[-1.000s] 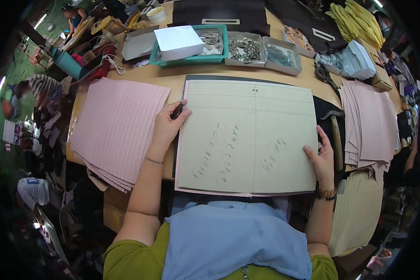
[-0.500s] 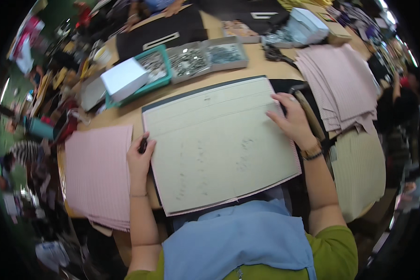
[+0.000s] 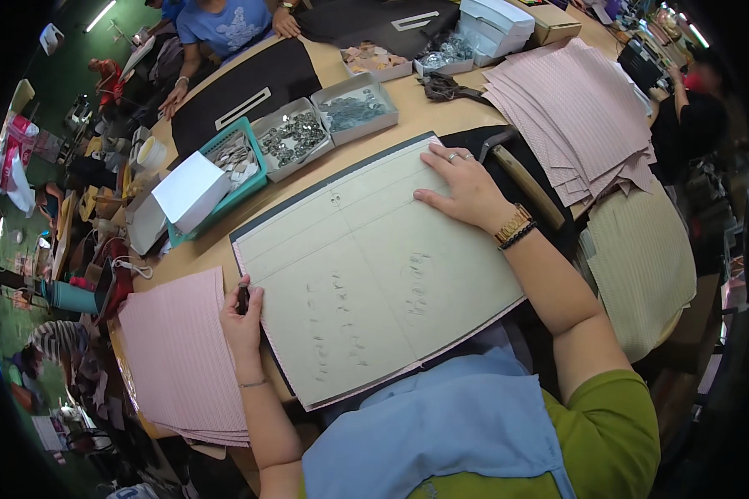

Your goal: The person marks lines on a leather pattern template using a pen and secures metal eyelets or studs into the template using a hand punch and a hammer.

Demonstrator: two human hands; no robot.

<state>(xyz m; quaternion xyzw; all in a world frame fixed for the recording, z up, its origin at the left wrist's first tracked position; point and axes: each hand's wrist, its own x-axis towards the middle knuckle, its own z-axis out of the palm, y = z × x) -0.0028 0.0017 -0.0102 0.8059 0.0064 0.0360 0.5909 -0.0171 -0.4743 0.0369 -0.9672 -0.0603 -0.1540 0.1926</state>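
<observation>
A pale cardboard pattern sheet (image 3: pixel 383 241) with pencil lines and handwriting lies on pink-edged material and a dark board in front of me. My left hand (image 3: pixel 241 320) is closed round a small dark tool (image 3: pixel 242 299) at the sheet's left edge. My right hand (image 3: pixel 462 191) rests on the upper right of the sheet, fingers apart. A hammer (image 3: pixel 524 187) with a wooden handle lies just right of it on dark material. Stacks of pink textured sheets lie at left (image 3: pixel 175 349) and upper right (image 3: pixel 558 108), with cream sheets (image 3: pixel 641 258) below the right stack.
Beyond the sheet stand a teal basket (image 3: pixel 255 170) with a white box (image 3: pixel 190 187), several trays of small parts (image 3: pixel 287 137) and dark flat pieces (image 3: pixel 241 83) on the curved table. A co-worker in blue (image 3: pixel 225 25) leans at the far side, hands on the table.
The view has turned, bringing the co-worker opposite into it. My right hand has left the sheet's right edge and slid up onto its upper right part. My left hand stays at the left edge.
</observation>
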